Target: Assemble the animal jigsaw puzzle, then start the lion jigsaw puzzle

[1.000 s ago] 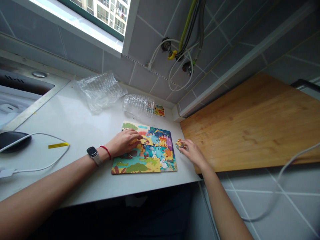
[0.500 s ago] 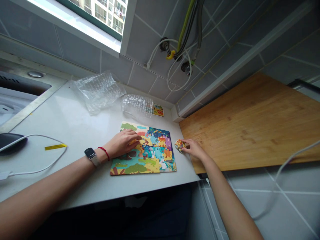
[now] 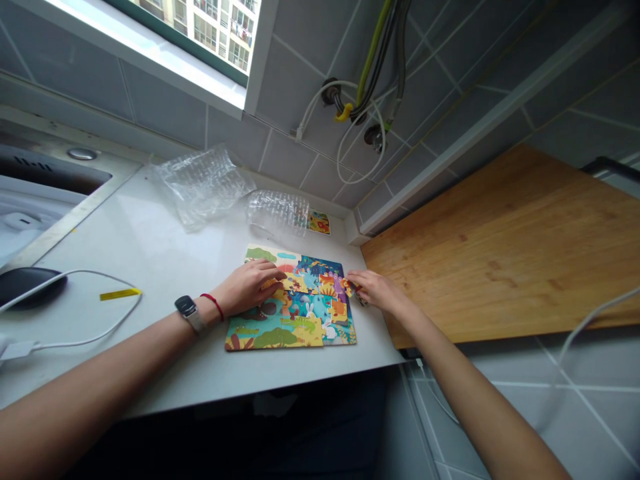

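A colourful jigsaw puzzle (image 3: 280,335) with cartoon animals lies on the white counter in front of me. My left hand (image 3: 254,285) rests on its upper left part, fingers stretched over the picture and thumb apart from them. At the puzzle's right edge, my right hand (image 3: 376,291) pinches a small stack of puzzle pieces (image 3: 347,287), mostly hidden by the fingers. One orange piece (image 3: 339,311) lies on top of the picture near the right side, slightly askew.
Behind the puzzle lie crumpled bubble wrap (image 3: 277,212) and a small picture card (image 3: 319,223). A wooden board (image 3: 500,247) borders the counter on the right. At left are a black round object (image 3: 33,293), a white cable (image 3: 95,345) and a sink (image 3: 107,183).
My right hand has moved left with the pieces, from the bare counter beside the puzzle to its right edge. My left hand stays on the puzzle. The view has shifted slightly.
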Demonstrator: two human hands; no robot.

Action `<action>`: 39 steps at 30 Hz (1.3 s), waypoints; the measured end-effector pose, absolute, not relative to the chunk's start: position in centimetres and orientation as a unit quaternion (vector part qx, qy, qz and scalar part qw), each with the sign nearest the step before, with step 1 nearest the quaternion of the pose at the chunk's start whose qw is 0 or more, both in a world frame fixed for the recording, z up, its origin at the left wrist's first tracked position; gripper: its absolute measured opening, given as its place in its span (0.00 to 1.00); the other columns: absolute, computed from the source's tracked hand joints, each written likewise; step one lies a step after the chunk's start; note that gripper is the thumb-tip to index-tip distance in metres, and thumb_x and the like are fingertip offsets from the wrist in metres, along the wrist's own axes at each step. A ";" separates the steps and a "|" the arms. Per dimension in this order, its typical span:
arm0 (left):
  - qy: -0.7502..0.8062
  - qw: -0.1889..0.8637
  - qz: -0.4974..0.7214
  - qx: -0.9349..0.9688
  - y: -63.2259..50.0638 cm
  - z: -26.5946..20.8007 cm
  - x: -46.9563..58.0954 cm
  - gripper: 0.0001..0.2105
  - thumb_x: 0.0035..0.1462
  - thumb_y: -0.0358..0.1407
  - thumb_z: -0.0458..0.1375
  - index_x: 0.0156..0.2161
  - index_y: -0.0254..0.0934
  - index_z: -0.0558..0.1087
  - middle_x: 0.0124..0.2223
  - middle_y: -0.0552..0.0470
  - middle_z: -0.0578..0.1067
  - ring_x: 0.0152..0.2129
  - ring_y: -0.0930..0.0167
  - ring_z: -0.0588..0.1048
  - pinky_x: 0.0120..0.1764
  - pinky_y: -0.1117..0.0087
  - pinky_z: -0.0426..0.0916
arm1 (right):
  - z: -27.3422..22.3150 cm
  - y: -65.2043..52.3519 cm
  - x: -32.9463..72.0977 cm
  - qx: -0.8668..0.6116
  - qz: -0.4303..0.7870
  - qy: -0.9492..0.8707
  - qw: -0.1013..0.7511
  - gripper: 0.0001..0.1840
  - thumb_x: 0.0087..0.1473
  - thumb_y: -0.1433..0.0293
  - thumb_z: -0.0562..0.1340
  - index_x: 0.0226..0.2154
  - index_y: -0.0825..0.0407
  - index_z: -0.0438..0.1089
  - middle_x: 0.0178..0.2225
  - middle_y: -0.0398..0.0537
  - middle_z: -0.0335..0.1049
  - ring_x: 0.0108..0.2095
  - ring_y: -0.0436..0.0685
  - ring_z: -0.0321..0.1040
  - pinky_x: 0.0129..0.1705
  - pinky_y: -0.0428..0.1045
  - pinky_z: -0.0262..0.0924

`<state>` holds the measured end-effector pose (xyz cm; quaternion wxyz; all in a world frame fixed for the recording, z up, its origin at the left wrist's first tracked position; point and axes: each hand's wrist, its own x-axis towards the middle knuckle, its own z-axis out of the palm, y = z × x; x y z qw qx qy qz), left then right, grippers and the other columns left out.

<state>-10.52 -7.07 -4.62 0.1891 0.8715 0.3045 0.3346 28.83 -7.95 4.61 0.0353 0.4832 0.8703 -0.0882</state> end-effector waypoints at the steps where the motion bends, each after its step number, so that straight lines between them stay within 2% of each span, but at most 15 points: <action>1: 0.303 0.191 0.336 0.871 -7.1 -4.6 -10.5 0.10 0.70 0.36 0.54 0.45 0.39 0.78 0.42 0.46 0.80 0.41 0.62 0.76 0.45 0.60 0.72 | 4.5 -7.9 28.3 0.472 -0.091 0.876 0.038 0.31 0.54 0.82 0.62 0.58 0.45 0.75 0.59 0.52 0.75 0.58 0.65 0.73 0.62 0.61 0.68; 5: 0.302 0.191 0.334 0.872 -7.1 -4.6 -10.5 0.10 0.70 0.36 0.54 0.46 0.39 0.78 0.42 0.46 0.80 0.42 0.63 0.76 0.45 0.61 0.72 | 4.1 -7.9 27.2 0.458 -0.093 0.884 0.020 0.39 0.54 0.84 0.59 0.66 0.42 0.66 0.67 0.50 0.65 0.66 0.64 0.64 0.67 0.63 0.62; 7: 0.303 0.187 0.334 0.873 -7.1 -4.6 -10.5 0.10 0.70 0.37 0.54 0.46 0.39 0.77 0.42 0.47 0.80 0.41 0.63 0.76 0.45 0.61 0.72 | 3.8 -7.9 27.1 0.479 -0.091 0.873 0.001 0.40 0.56 0.81 0.59 0.69 0.45 0.61 0.69 0.53 0.61 0.69 0.64 0.59 0.69 0.63 0.58; 10: 0.298 0.182 0.332 0.876 -7.1 -4.6 -10.5 0.10 0.70 0.37 0.53 0.46 0.39 0.77 0.42 0.47 0.80 0.40 0.63 0.76 0.45 0.61 0.72 | 3.0 -7.7 27.0 0.532 -0.097 0.841 0.007 0.35 0.60 0.67 0.65 0.68 0.50 0.62 0.66 0.59 0.64 0.66 0.68 0.63 0.67 0.65 0.59; 12: 0.295 0.181 0.332 0.878 -7.1 -4.6 -10.5 0.10 0.71 0.37 0.53 0.46 0.39 0.77 0.42 0.47 0.80 0.40 0.63 0.76 0.45 0.61 0.71 | 2.5 -7.5 27.0 0.556 -0.104 0.824 0.039 0.37 0.57 0.59 0.70 0.65 0.52 0.66 0.62 0.62 0.69 0.61 0.71 0.67 0.63 0.64 0.62; 14: 0.293 0.184 0.335 0.876 -7.1 -4.5 -10.5 0.10 0.70 0.37 0.53 0.46 0.39 0.77 0.42 0.47 0.80 0.41 0.63 0.76 0.45 0.61 0.71 | 1.9 -7.2 27.0 0.566 -0.105 0.814 0.070 0.36 0.53 0.56 0.72 0.61 0.52 0.71 0.55 0.62 0.75 0.55 0.71 0.72 0.58 0.62 0.66; 17: 0.296 0.192 0.344 0.870 -7.1 -4.5 -10.5 0.10 0.70 0.37 0.54 0.46 0.39 0.78 0.42 0.47 0.80 0.41 0.63 0.76 0.45 0.61 0.71 | 1.4 -6.4 27.1 0.573 -0.100 0.809 0.086 0.31 0.52 0.57 0.73 0.56 0.51 0.75 0.47 0.58 0.78 0.46 0.67 0.75 0.50 0.56 0.68; 20: 0.298 0.191 0.345 0.869 -7.0 -4.5 -10.5 0.09 0.69 0.37 0.54 0.45 0.40 0.78 0.42 0.47 0.80 0.41 0.63 0.76 0.44 0.62 0.71 | 1.2 -5.9 27.3 0.574 -0.096 0.809 0.083 0.28 0.50 0.61 0.74 0.54 0.49 0.77 0.44 0.54 0.78 0.43 0.64 0.75 0.47 0.53 0.67; 28: 0.294 0.180 0.336 0.876 -7.1 -4.5 -10.4 0.11 0.71 0.38 0.53 0.46 0.39 0.77 0.42 0.47 0.80 0.41 0.63 0.76 0.45 0.62 0.71 | 2.0 -7.1 27.6 0.548 -0.111 0.827 0.055 0.35 0.50 0.65 0.74 0.61 0.51 0.72 0.49 0.56 0.73 0.51 0.67 0.70 0.56 0.58 0.65; 33: 0.291 0.186 0.342 0.874 -7.1 -4.5 -10.5 0.10 0.71 0.37 0.53 0.46 0.39 0.77 0.42 0.47 0.80 0.41 0.63 0.76 0.46 0.61 0.71 | 2.2 -7.4 27.2 0.545 -0.123 0.827 0.059 0.35 0.50 0.67 0.75 0.61 0.47 0.73 0.48 0.54 0.72 0.51 0.66 0.69 0.55 0.58 0.65; 39: 0.295 0.173 0.332 0.879 -7.1 -4.6 -10.5 0.11 0.71 0.38 0.52 0.46 0.38 0.77 0.43 0.46 0.80 0.41 0.62 0.76 0.45 0.60 0.71 | 2.1 -6.9 27.6 0.546 -0.137 0.822 0.085 0.35 0.51 0.67 0.74 0.62 0.46 0.72 0.47 0.54 0.71 0.50 0.66 0.69 0.56 0.57 0.65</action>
